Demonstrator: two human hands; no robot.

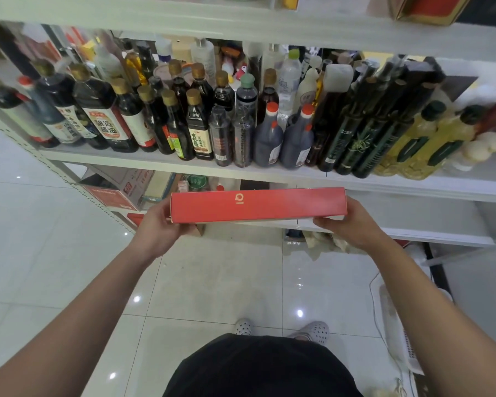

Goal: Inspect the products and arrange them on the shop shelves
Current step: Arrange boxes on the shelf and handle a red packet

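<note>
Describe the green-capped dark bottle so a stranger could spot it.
Look at the crowded bottle shelf above the red box. Near its middle stands a dark bottle. Its rounded dull-green cap stands alone among gold caps; the other green-capped bottle is clear.

Red box (258, 204): one, between left hand (158, 227) and right hand (352, 222)
Orange-capped jugs (268, 138): two, above the hands
Yellow oil bottles (421, 138): two, beyond right hand

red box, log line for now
item: long red cardboard box | left hand: grips left end | right hand: grips right end | state: held before white shelf
</note>
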